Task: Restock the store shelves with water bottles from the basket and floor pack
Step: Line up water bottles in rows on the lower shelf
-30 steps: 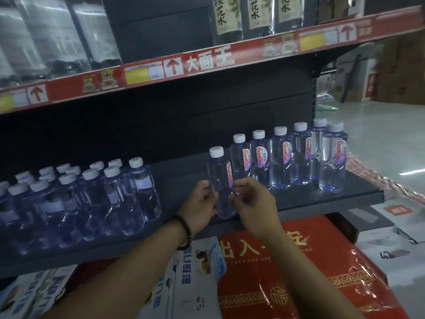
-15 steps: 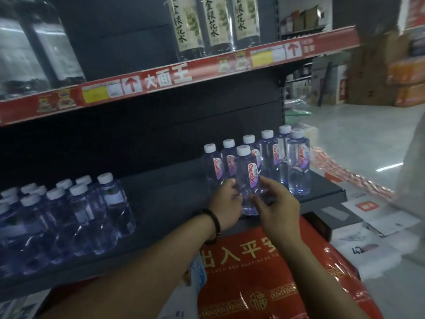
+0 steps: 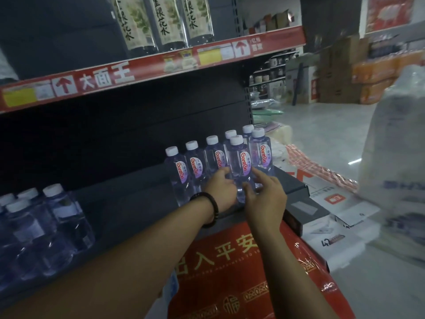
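A clear water bottle (image 3: pixel 239 161) with a white cap and a red label stands near the front edge of the dark shelf (image 3: pixel 128 203), in front of a row of several like bottles (image 3: pixel 195 166). My left hand (image 3: pixel 220 192), with a black bead bracelet on its wrist, curls round the bottle's lower left side. My right hand (image 3: pixel 264 194) touches its lower right side with fingers spread and nearly straight. A shrink-wrapped pack of bottles (image 3: pixel 41 229) sits at the shelf's left end.
A red price rail (image 3: pixel 142 72) edges the upper shelf, which carries tall dark bottles (image 3: pixel 161 21). Red wrapped mats (image 3: pixel 241 272) and white boxes (image 3: pixel 333 224) lie below the shelf. A big white sack (image 3: pixel 395 162) stands at the right. Cartons (image 3: pixel 340 72) are stacked across the aisle.
Both hands have carried the bottle rightward along the shelf to the front of the row. My right hand's fingers have loosened from it. The view has swung to the right.
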The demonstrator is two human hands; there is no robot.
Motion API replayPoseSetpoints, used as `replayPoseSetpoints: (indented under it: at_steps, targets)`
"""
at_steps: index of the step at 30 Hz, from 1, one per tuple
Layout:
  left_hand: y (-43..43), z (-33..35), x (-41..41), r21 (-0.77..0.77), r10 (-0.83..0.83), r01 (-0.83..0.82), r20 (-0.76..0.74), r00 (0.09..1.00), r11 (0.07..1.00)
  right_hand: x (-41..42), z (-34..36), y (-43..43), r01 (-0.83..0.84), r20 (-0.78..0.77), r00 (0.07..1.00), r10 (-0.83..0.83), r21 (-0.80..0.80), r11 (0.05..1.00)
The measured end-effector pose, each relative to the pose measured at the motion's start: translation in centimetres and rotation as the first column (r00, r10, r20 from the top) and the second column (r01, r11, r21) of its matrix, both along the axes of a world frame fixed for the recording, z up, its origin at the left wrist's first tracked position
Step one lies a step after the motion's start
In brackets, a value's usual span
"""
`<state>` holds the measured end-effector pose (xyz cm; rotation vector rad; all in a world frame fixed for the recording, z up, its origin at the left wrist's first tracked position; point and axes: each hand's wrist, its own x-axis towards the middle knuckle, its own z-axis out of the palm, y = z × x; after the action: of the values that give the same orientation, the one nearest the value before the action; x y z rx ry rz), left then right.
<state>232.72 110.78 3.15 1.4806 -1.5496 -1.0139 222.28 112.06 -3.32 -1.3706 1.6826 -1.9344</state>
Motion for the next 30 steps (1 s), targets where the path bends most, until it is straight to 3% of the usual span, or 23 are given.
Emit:
replayPoseSetpoints:
  at_steps: [9,16,18,21,26,30]
  targets:
    - [-0.9,-0.5,-0.5,0.014,0.031,-0.03,-0.069,0.997,0.999,0.2,0.3,-1.0,0.058,0.048,0.997,-0.06,0.049,0.997]
    - [3.3,1.3,1.4,0.044,0.048,-0.042,-0.149,0.988,0.998,0.9,1.5,0.7,0.055,0.027,0.998,-0.056,0.02,0.998]
    - [5.3,2.0,3.2,0.048,0.066,-0.059,-0.181,0.981,0.997,2.3,2.5,1.5,-0.019,-0.011,1.0,0.019,-0.014,1.0]
    - [8.2,2.9,7.3,0.044,0.1,-0.093,-0.181,0.978,0.995,5.6,4.1,2.6,-0.271,-0.042,0.961,0.272,0.023,0.962]
    - [12.8,2.4,17.7,-0.291,0.346,-0.309,0.081,0.935,0.905,14.0,5.6,4.8,-0.619,-0.089,0.762,0.641,0.188,0.762]
    - [15.6,0.9,24.8,-0.364,0.527,-0.498,-0.024,0.85,0.787,21.3,4.5,6.5,-0.73,-0.153,0.607,0.78,0.28,0.623]
